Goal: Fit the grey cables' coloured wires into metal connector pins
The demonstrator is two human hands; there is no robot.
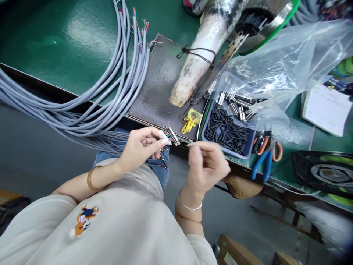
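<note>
My left hand (142, 145) is closed in a pinch on a small metal multi-pin connector (173, 135) with coloured wire ends, held just in front of the bench edge. More small connectors (163, 159) hang below it. My right hand (205, 165) is beside it, a little to the right, fingers curled and pinched together; what they hold, if anything, is too small to make out. Both hands hover over my lap, near a dark metal plate (157, 92).
A bundle of grey cables (82, 110) loops over the green bench (55, 44) at the left. A blue tray (249, 149) holds several black tubes. Yellow clips (190, 121), blue pliers (261, 162), a plastic bag (284, 62) and a white wrapped cylinder (195, 62) lie nearby.
</note>
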